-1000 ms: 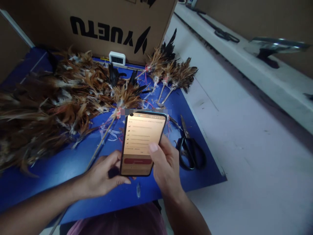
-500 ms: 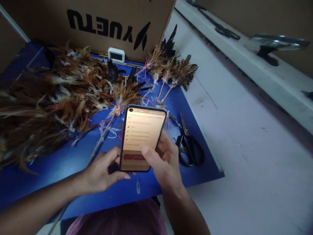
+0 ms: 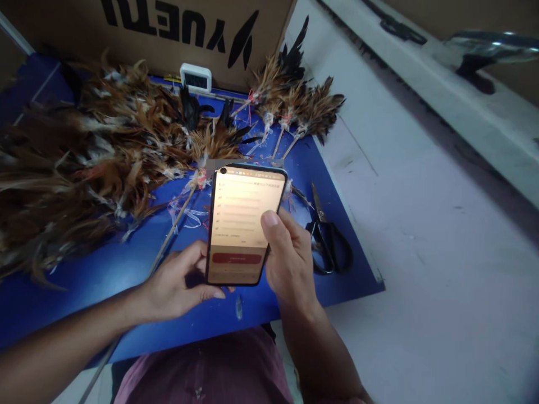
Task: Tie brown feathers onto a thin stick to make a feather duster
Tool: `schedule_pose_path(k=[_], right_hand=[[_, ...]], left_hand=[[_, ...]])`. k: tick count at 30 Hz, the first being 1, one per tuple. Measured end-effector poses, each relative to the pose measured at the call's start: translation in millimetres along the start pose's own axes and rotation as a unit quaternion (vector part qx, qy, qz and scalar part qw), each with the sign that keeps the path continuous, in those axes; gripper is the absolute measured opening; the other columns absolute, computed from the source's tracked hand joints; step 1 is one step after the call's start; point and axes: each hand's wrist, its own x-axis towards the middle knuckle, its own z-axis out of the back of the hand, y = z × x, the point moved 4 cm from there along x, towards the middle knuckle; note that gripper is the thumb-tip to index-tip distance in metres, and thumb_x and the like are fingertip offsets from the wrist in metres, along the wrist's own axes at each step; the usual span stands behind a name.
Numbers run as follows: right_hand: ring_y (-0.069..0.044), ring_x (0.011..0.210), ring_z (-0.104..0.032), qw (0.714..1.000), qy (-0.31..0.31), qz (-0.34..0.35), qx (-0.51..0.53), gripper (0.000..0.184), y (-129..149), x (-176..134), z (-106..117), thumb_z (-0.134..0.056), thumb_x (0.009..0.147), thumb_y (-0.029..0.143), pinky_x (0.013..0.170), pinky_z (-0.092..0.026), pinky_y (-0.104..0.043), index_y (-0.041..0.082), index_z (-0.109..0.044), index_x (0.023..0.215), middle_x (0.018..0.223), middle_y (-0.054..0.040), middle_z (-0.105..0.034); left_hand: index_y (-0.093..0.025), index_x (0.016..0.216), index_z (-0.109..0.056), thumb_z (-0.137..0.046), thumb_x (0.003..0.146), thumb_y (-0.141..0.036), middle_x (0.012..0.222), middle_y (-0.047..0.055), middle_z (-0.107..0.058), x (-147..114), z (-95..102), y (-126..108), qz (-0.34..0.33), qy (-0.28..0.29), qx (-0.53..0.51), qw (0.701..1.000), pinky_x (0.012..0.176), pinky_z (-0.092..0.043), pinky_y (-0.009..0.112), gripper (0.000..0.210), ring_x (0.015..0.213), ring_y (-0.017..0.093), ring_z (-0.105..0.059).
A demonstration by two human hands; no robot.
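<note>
Head view, as it reaches me: one smartphone (image 3: pixel 244 224), screen lit, held above the blue tabletop (image 3: pixel 252 307); right hand (image 3: pixel 290 261) closed round its right edge, thumb over the screen's border; left hand (image 3: pixel 179 286) half-curled at its lower left, thumb apart below the bottom edge, fingers passing behind, their grip something I cannot tell. Also on my list: black-handled scissors (image 3: pixel 342 247), just beside the right hand; one feather duster (image 3: pixel 217 143) beyond the phone, its stick (image 3: pixel 177 221) running under the left wrist; brown feathers (image 3: pixel 138 123), heaped at left.
</note>
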Motion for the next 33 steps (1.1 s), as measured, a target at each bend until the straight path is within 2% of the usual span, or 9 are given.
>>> schedule_pose_path(k=[6, 10, 13, 17, 20, 30, 33], right_hand=[[-0.021, 0.090, -0.066, 0.999, 0.040, 0.000, 0.007, 0.022, -0.3, 2.2, 3.2, -0.057, 0.088, 0.036, 0.078, -0.055, -0.036, 0.026, -0.071, 0.102, 0.095, -0.0016, -0.072], [-0.022, 0.096, -0.066, 0.999, 0.036, -0.001, -0.010, 0.022, -3.1, 3.9, 4.0, -0.057, 0.086, 0.032, 0.081, -0.054, -0.038, 0.027, -0.070, 0.103, 0.100, -0.0009, -0.072], [-0.022, 0.092, -0.066, 0.999, 0.022, -0.013, -0.029, 0.022, -4.4, 5.8, 4.1, -0.055, 0.089, 0.038, 0.078, -0.054, -0.036, 0.026, -0.070, 0.099, 0.094, -0.0010, -0.071], [-0.023, 0.087, -0.066, 0.999, 0.012, -0.021, -0.047, 0.034, -2.5, 8.1, 5.7, -0.050, 0.091, 0.051, 0.072, -0.055, -0.035, 0.024, -0.070, 0.094, 0.081, -0.0024, -0.069], [-0.024, 0.086, -0.065, 0.999, 0.014, -0.016, -0.049, 0.036, -1.2, 9.6, 7.7, -0.050, 0.090, 0.053, 0.070, -0.055, -0.036, 0.023, -0.070, 0.090, 0.077, -0.0027, -0.066], [-0.024, 0.097, -0.064, 0.994, 0.107, -0.010, -0.019, 0.024, -7.3, 20.9, 8.6, -0.057, 0.086, 0.044, 0.085, -0.055, -0.042, 0.026, -0.070, 0.097, 0.095, -0.0002, -0.070], [-0.024, 0.099, -0.064, 0.992, 0.129, -0.014, -0.005, 0.025, -10.2, 22.8, 7.6, -0.057, 0.084, 0.039, 0.086, -0.055, -0.043, 0.027, -0.069, 0.102, 0.098, 0.0004, -0.071]], left_hand=[[-0.017, 0.105, -0.051, -0.073, 0.079, -0.021, 0.090, 0.006, -0.076, 0.6, -0.9, -2.3, 0.008, -0.003, -0.035, 0.999, 0.072, -0.059, 0.032, 0.034, 0.082, 0.023, -0.074], [-0.017, 0.104, -0.052, -0.075, 0.077, -0.020, 0.089, 0.006, -0.076, 0.3, 0.2, -2.3, 0.005, -0.008, -0.023, 1.000, 0.071, -0.059, 0.033, 0.035, 0.080, 0.023, -0.074], [-0.017, 0.105, -0.051, -0.073, 0.079, -0.020, 0.090, 0.006, -0.076, 0.2, 0.2, -2.1, 0.010, -0.004, -0.025, 1.000, 0.072, -0.059, 0.032, 0.035, 0.081, 0.022, -0.074], [-0.017, 0.106, -0.050, -0.073, 0.079, -0.020, 0.092, 0.005, -0.076, 0.6, -0.3, -3.0, 0.011, 0.001, -0.031, 0.999, 0.072, -0.059, 0.031, 0.035, 0.082, 0.021, -0.074], [-0.018, 0.106, -0.051, -0.074, 0.078, -0.018, 0.090, 0.003, -0.077, 2.2, -0.7, -6.1, 0.007, -0.005, -0.046, 0.999, 0.072, -0.059, 0.029, 0.036, 0.080, 0.019, -0.074], [-0.018, 0.106, -0.052, -0.076, 0.075, -0.011, 0.087, 0.003, -0.077, 10.0, 0.7, -16.1, -0.001, -0.030, -0.129, 0.991, 0.070, -0.062, 0.027, 0.040, 0.077, 0.019, -0.075], [-0.018, 0.106, -0.052, -0.076, 0.074, -0.008, 0.088, 0.002, -0.077, 10.7, 2.4, -15.5, 0.015, -0.041, -0.134, 0.990, 0.071, -0.062, 0.027, 0.041, 0.078, 0.019, -0.075]])
